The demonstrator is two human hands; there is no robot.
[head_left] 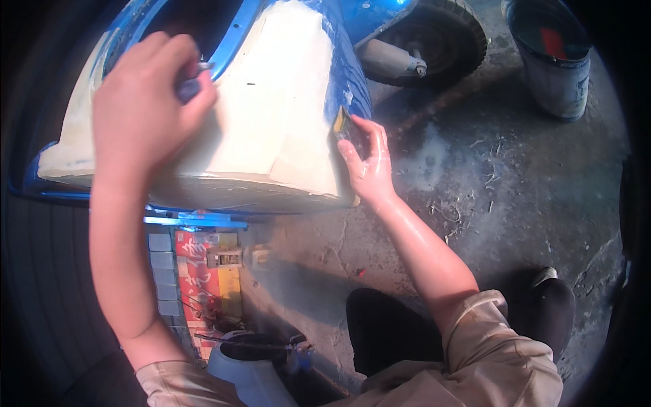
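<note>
A blue vehicle body panel (254, 115), largely coated in cream-coloured filler, fills the upper left and middle. My left hand (149, 102) is over its left side, by the rim of a dark opening. Its fingers are curled around a small dark bluish thing, slightly blurred and mostly hidden, whose kind I cannot make out. At the panel's right edge, where cream meets blue, my right hand (373, 159) pinches a piece of sandpaper (342, 125) with a yellowish-green edge between thumb and fingers. This sandpaper rests against the panel's side. Wet-looking whitish smears cover the right hand.
A black-tyred wheel (444, 44) stands behind the panel. At the upper right is a grimy bucket (553, 68) of dark liquid with a red thing inside. Scraps litter the concrete floor (468, 183). Below lie a red-and-yellow printed panel (203, 285) and a white rounded shell (247, 380).
</note>
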